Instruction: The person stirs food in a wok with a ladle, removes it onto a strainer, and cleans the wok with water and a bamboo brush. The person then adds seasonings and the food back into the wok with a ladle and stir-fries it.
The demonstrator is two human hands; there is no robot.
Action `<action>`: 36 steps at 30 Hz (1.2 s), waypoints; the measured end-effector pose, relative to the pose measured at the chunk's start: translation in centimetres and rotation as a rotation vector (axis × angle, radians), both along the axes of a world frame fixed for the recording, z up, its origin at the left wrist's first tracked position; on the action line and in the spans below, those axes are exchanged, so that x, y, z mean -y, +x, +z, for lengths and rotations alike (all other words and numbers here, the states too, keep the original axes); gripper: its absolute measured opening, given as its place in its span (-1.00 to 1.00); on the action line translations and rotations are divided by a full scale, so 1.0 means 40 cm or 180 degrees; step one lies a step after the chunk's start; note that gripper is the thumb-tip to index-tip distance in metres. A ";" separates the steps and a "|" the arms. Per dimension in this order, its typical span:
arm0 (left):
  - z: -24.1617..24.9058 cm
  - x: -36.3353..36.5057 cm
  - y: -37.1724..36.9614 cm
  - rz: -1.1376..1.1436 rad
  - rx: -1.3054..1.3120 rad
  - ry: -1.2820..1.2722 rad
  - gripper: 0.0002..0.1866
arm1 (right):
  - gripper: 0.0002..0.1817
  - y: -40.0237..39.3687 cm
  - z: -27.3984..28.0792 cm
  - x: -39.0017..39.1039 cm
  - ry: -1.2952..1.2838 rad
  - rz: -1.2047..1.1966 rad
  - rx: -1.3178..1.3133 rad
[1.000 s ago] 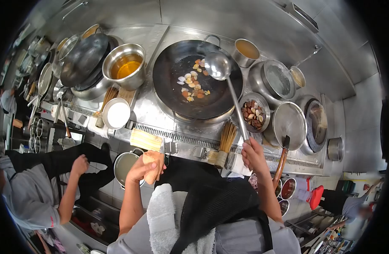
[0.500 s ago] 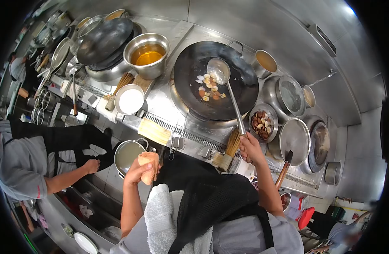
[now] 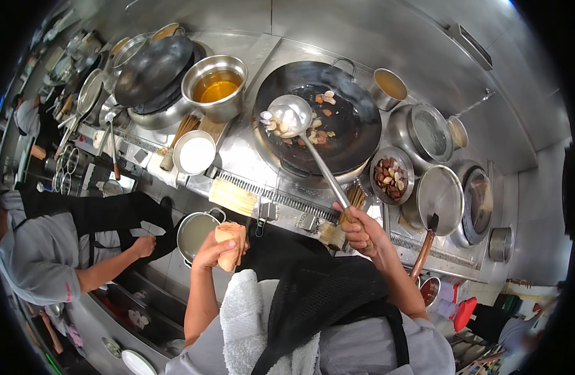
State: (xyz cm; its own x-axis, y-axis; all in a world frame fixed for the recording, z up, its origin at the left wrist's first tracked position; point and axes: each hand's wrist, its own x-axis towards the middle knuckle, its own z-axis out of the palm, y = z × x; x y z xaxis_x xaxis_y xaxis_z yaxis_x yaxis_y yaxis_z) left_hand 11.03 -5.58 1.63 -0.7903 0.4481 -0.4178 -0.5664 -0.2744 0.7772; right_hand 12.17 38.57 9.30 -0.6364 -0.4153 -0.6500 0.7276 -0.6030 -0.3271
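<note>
My right hand point(image 3: 361, 232) grips the long handle of a steel ladle point(image 3: 289, 116). The ladle's bowl sits over the left side of a large black wok point(image 3: 350, 134) and carries several clams. More clams and orange bits lie in the wok. My left hand point(image 3: 213, 250) holds a folded tan cloth point(image 3: 231, 242) in front of the stove's edge, just right of a steel pot point(image 3: 193, 231) below the counter.
A bowl of amber oil point(image 3: 216, 86), a white-filled bowl point(image 3: 194, 154), a dish of clams point(image 3: 390, 176), lidded pots point(image 3: 440, 200), a second wok point(image 3: 151, 61) and bamboo brushes point(image 3: 340, 222) crowd the steel range. Another person's arm point(image 3: 112, 265) reaches in at the left.
My right hand has pulled the ladle back and swung its bowl left across the wok, scooping up clams. My left hand with the cloth has stayed about where it was.
</note>
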 end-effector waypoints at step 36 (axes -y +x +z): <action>0.031 -0.124 -0.165 -0.1128 0.0309 0.0278 -0.16 | -0.68 0.393 0.010 -0.177 0.1588 -0.2146 -0.0166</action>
